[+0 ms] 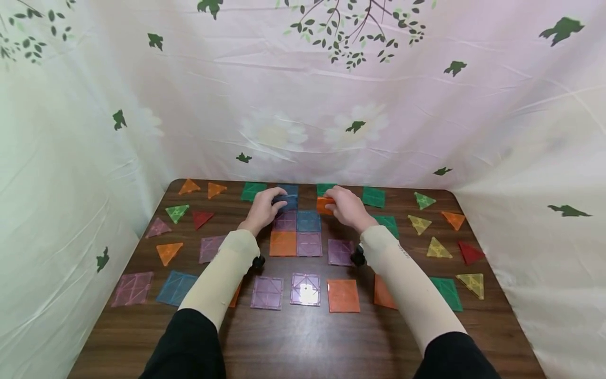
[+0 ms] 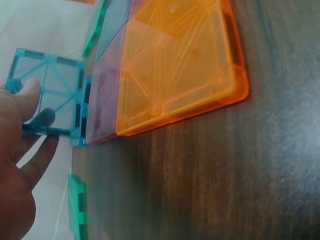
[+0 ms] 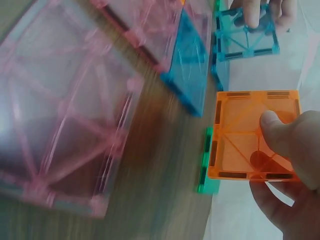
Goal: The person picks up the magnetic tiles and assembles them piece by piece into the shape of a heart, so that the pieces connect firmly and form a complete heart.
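Grip: left hand (image 1: 262,209) pinches blue tile (image 2: 62,77), right hand (image 1: 351,209) pinches orange tile (image 3: 239,132) | both upright near table (image 1: 303,352) far edge | held by faces, apparently keeping edges free

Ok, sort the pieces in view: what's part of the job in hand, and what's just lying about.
Job in hand:
- blue square, in the left hand
- orange square, in the right hand
- central block of squares

Seemingly just lying about, for now:
- yellow triangles
- red triangles
- loose purple squares
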`<state>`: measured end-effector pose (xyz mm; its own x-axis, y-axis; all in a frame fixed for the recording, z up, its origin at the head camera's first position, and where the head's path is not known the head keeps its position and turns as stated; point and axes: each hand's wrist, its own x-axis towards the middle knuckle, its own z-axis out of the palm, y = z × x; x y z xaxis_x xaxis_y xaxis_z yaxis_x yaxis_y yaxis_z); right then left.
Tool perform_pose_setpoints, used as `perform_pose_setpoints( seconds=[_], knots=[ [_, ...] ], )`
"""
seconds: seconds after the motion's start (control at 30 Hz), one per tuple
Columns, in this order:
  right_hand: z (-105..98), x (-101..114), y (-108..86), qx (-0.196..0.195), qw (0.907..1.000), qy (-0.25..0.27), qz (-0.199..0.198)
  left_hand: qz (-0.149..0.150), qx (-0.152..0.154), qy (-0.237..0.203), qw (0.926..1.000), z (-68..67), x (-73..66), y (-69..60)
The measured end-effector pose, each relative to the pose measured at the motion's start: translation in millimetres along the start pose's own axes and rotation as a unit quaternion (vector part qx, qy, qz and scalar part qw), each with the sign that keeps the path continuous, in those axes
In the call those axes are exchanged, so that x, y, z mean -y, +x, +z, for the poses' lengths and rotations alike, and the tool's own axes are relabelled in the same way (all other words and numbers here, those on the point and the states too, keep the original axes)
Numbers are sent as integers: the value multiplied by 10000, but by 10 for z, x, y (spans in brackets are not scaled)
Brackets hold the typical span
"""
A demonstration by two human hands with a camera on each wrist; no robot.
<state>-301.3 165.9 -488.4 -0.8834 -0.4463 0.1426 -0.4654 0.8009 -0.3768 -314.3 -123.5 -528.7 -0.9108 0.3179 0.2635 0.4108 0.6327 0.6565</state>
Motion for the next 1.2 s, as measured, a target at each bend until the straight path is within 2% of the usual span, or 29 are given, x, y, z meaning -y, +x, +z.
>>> perform_pose_setpoints(
  seconds=[0.17,0.6,0.97,1.07,1.2],
  knots=[
    [59,109,91,-42,10000,-2,80,25,86,28,10000,-8,17,-14],
    [239,209,231,182,9988,-16,465,-237,239,-173,9993,-14,23,-11],
    [364,307,312,4,9992,32,411,-435,268,-252,9984,15,-23,15],
    [387,316,314,-5,9992,112,385,-486,297,-280,9980,14,-30,19],
    [409,236,273,14,9980,430,460,-553,490,-336,9967,-20,8,-1]
  ],
)
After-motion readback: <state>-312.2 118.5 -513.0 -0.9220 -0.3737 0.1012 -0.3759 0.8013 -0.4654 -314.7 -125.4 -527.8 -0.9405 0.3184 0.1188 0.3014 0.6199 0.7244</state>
